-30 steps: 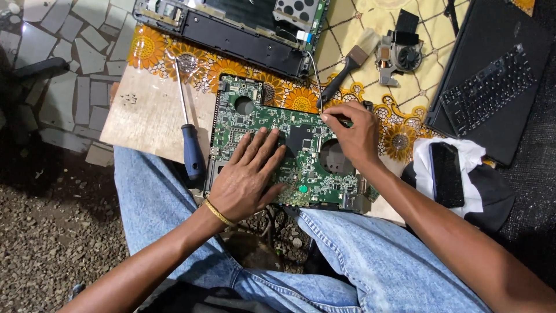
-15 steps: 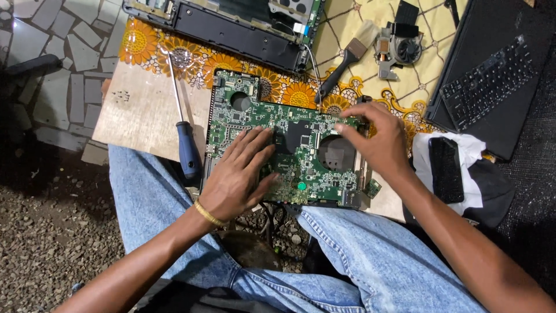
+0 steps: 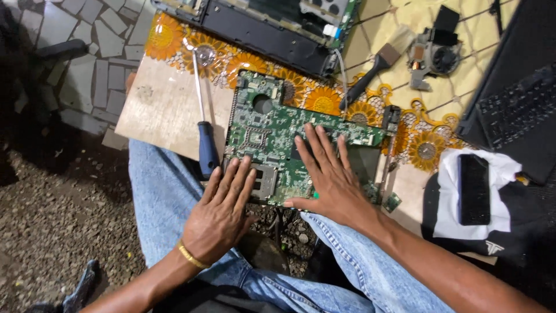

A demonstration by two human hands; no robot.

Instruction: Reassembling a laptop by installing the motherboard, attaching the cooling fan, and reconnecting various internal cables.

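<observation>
A green laptop circuit board lies on a low work board across my knees. My left hand rests flat on the board's near left corner, fingers spread, a gold band at the wrist. My right hand lies flat on the board's middle and right part, fingers spread toward the far edge. Neither hand holds anything. A blue-handled screwdriver lies just left of the circuit board, beside my left hand.
An opened black laptop base sits at the far edge. A brush and a small fan assembly lie on the flowered cloth. A keyboard panel and a dark phone on white cloth are at right.
The circuit board has been turned over or shifted. My right hand left the board's far right corner and now lies flat on it. My left hand slid back to the near edge.
</observation>
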